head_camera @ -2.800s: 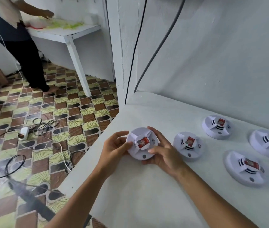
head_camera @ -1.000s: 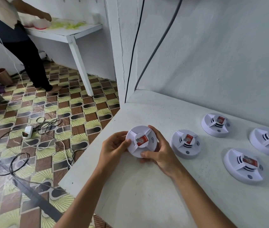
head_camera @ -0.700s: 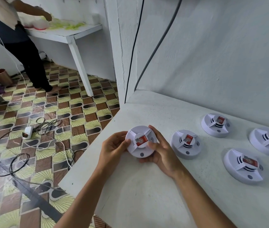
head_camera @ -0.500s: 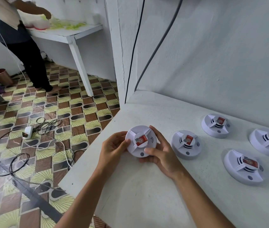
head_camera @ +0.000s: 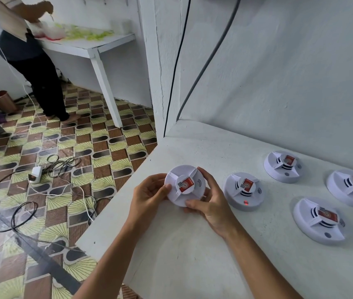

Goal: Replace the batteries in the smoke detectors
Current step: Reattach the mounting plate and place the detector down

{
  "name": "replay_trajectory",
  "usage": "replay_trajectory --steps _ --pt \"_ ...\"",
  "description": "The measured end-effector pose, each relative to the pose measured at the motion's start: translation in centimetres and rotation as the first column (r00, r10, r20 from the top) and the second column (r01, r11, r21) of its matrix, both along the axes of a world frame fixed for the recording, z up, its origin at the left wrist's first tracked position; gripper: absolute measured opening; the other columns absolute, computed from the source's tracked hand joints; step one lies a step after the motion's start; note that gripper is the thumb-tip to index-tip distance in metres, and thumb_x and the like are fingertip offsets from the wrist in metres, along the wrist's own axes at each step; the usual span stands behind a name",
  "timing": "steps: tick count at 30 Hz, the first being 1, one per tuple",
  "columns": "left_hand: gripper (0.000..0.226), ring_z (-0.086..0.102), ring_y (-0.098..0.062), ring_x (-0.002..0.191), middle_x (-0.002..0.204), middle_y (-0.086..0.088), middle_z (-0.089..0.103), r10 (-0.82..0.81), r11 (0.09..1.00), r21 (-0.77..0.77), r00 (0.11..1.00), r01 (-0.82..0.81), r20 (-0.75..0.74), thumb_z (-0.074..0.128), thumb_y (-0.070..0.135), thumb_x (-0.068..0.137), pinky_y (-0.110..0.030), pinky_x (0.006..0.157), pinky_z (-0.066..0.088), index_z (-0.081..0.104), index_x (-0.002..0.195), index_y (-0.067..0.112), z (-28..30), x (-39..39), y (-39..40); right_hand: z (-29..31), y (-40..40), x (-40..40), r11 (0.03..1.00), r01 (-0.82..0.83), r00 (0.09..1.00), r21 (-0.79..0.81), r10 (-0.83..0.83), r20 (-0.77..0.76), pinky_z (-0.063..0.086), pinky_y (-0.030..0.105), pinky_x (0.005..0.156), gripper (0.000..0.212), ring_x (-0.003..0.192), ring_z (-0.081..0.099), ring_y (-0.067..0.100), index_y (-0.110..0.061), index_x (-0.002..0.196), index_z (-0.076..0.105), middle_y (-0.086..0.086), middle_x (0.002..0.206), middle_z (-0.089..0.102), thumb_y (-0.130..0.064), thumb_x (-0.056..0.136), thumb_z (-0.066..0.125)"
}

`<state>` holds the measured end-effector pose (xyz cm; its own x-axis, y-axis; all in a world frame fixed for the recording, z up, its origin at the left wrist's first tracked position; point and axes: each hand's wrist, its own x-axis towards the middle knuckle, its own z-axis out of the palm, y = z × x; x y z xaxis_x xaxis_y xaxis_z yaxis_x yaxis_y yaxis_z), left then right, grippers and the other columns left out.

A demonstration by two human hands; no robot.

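Note:
A round white smoke detector (head_camera: 183, 185) with a red label at its centre is held just above the white counter (head_camera: 192, 251) near its left corner. My left hand (head_camera: 149, 196) grips its left rim, thumb on the top face. My right hand (head_camera: 209, 200) grips its right and lower rim, thumb on the lower edge. Several more white detectors lie face up to the right: the nearest one (head_camera: 244, 190) shows a small red light, then one at the back (head_camera: 283, 166), one far right (head_camera: 352, 187) and one at the front right (head_camera: 320, 220).
The counter ends at an edge just left of my hands, above a patterned tile floor with tangled cables and a white adapter (head_camera: 35, 173). A white wall rises behind the counter. Another person (head_camera: 31, 59) stands at a white table (head_camera: 89, 46) at the far left.
The detector has turned a little in my hands and my right thumb has shifted along its lower edge. The nearest detector on the counter now shows a red light.

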<state>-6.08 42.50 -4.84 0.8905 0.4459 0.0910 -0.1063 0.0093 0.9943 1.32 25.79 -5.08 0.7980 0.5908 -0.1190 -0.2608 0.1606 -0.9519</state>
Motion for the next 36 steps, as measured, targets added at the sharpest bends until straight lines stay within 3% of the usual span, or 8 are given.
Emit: replay_trajectory --steps 8,15,22,36 --pt "0.031 0.07 -0.028 0.097 0.103 -0.011 0.074 -0.006 1.0 0.003 1.0 0.006 0.004 0.068 0.019 0.082 -0.036 0.082 0.058 0.067 0.111 0.006 0.15 -0.04 -0.06 0.06 0.41 -0.36 0.999 0.021 0.997 -0.026 -0.019 0.078 0.055 0.034 0.069 0.077 0.111 0.059 0.023 -0.048 0.124 0.048 -0.002 0.124 0.058 -0.008 0.064 0.074" --pt "0.031 0.07 -0.029 0.098 0.103 -0.012 0.074 -0.01 1.0 -0.005 1.0 0.01 0.01 0.068 0.015 0.083 -0.038 0.084 0.058 0.066 0.111 0.003 0.13 -0.11 -0.07 -0.01 0.46 -0.25 0.999 0.023 0.996 -0.025 -0.021 0.083 0.052 0.031 0.063 0.078 0.105 0.06 0.025 -0.042 0.128 0.047 0.001 0.122 0.059 -0.006 0.063 0.072" --pt "0.028 0.071 -0.027 0.096 0.101 -0.01 0.074 -0.003 1.0 0.017 1.0 0.002 0.008 0.068 0.013 0.084 -0.037 0.083 0.058 0.066 0.11 0.004 0.1 -0.14 -0.07 -0.32 0.43 -0.09 0.999 0.015 0.997 -0.039 -0.012 0.082 0.053 0.032 0.064 0.078 0.106 0.059 0.029 -0.049 0.125 0.049 0.005 0.123 0.058 -0.012 0.06 0.074" --pt "0.028 0.071 -0.027 0.095 0.102 -0.011 0.074 0.0 1.0 0.025 1.0 0.0 0.004 0.068 0.014 0.085 -0.035 0.08 0.058 0.067 0.111 0.005 -0.07 0.03 0.0 -0.1 0.2 -0.07 1.0 0.01 0.997 -0.029 -0.007 0.076 0.053 0.031 0.065 0.076 0.109 0.059 0.029 -0.052 0.121 0.051 0.005 0.124 0.058 -0.005 0.066 0.072"
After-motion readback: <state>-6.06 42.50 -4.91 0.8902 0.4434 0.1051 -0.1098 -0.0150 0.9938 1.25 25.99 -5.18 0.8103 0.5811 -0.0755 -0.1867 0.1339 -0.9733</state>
